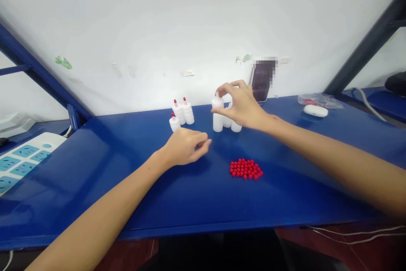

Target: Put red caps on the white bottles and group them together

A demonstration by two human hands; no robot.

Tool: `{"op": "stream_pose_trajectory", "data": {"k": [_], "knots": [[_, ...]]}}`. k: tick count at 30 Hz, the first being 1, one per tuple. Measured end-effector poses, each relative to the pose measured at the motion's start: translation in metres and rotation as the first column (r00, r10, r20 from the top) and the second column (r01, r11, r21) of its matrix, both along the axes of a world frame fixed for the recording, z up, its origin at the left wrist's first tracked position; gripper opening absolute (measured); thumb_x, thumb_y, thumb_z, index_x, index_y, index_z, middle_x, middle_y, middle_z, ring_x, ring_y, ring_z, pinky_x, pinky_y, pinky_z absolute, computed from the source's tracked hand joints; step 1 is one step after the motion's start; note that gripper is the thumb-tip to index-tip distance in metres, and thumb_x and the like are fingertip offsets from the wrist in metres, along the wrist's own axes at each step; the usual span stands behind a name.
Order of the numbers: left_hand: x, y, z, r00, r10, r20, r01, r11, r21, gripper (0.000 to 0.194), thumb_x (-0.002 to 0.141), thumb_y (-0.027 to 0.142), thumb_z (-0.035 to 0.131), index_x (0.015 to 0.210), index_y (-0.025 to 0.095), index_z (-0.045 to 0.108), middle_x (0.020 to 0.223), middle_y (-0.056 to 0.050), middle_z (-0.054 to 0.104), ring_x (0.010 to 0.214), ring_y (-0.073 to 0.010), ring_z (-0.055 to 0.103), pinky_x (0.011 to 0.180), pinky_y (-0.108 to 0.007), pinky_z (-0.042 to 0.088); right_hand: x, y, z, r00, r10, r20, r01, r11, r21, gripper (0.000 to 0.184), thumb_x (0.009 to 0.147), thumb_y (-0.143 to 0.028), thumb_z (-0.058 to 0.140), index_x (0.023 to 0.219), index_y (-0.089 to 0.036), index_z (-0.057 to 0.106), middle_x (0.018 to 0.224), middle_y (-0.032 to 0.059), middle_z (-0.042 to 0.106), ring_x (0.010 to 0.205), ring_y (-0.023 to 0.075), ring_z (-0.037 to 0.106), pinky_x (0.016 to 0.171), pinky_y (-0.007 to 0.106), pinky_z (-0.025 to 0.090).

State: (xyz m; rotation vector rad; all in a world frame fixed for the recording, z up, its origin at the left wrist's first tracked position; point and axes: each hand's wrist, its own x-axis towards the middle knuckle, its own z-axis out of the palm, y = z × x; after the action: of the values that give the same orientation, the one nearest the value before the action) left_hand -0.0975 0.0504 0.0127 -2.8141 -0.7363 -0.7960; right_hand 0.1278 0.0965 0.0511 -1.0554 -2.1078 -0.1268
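My right hand (240, 104) is at a white squeeze bottle (218, 124) with a bare nozzle. Its thumb lies across the bottle's upper body and a fingertip is at the nozzle. More white uncapped bottles (236, 126) stand behind that hand, partly hidden. My left hand (187, 146) is closed above the table, fingers curled together; whatever may be in them is hidden. Just behind it stand three white bottles (187, 113) with red tips, the nearest partly covered by the hand. A cluster of small red caps (245, 168) lies on the table, nearer than both hands.
The blue table (177, 203) meets a white wall at the back. A dark phone-like slab (261, 83) leans there. A white earbud case (315, 111) and a clear plastic bag (320, 101) with red pieces lie at right. A power strip (28, 159) is at left.
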Motion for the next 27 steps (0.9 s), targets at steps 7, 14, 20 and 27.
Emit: {"op": "stream_pose_trajectory", "data": {"k": [7, 14, 20, 27], "knots": [[0.008, -0.004, -0.006, 0.989, -0.045, -0.140, 0.023, 0.988, -0.153, 0.037, 0.097, 0.030, 0.045, 0.062, 0.017, 0.046, 0.054, 0.003, 0.049, 0.047, -0.0095, 0.042, 0.051, -0.025, 0.030, 0.004, 0.000, -0.006, 0.993, -0.044, 0.111, 0.041, 0.999, 0.026, 0.031, 0.087, -0.049, 0.065, 0.100, -0.023, 0.055, 0.099, 0.0100, 0.070, 0.118, 0.0376, 0.047, 0.089, 0.050, 0.031], [0.012, -0.008, -0.003, 0.986, -0.081, -0.144, 0.043, 0.967, -0.250, 0.033, 0.096, 0.030, 0.047, 0.067, 0.017, 0.055, 0.057, 0.002, 0.055, 0.050, -0.0094, 0.047, 0.053, -0.024, 0.031, 0.007, -0.003, -0.006, 0.994, -0.077, 0.081, 0.073, 0.996, 0.055, 0.033, 0.088, -0.051, 0.062, 0.103, -0.023, 0.056, 0.100, 0.0108, 0.070, 0.117, 0.0380, 0.049, 0.091, 0.052, 0.031], [0.015, -0.016, 0.001, 0.991, -0.121, -0.055, 0.076, 0.857, -0.510, 0.015, 0.091, 0.032, 0.058, 0.095, 0.018, 0.062, 0.055, 0.008, 0.052, 0.048, -0.0076, 0.047, 0.055, -0.021, 0.036, 0.007, -0.004, -0.009, 0.990, -0.033, 0.139, 0.037, 0.999, -0.026, 0.033, 0.087, -0.050, 0.064, 0.103, -0.022, 0.058, 0.098, 0.0107, 0.071, 0.120, 0.0369, 0.048, 0.091, 0.049, 0.032], [0.029, -0.033, 0.003, 0.987, -0.114, -0.117, 0.043, 0.873, -0.486, 0.028, 0.086, 0.047, 0.064, 0.095, 0.020, 0.060, 0.063, 0.007, 0.056, 0.054, -0.0093, 0.050, 0.058, -0.024, 0.038, 0.012, -0.035, -0.006, 0.973, 0.128, 0.191, -0.110, 0.989, -0.101, 0.028, 0.088, -0.046, 0.064, 0.101, -0.021, 0.064, 0.104, 0.0108, 0.069, 0.112, 0.0327, 0.052, 0.091, 0.047, 0.037]]}}
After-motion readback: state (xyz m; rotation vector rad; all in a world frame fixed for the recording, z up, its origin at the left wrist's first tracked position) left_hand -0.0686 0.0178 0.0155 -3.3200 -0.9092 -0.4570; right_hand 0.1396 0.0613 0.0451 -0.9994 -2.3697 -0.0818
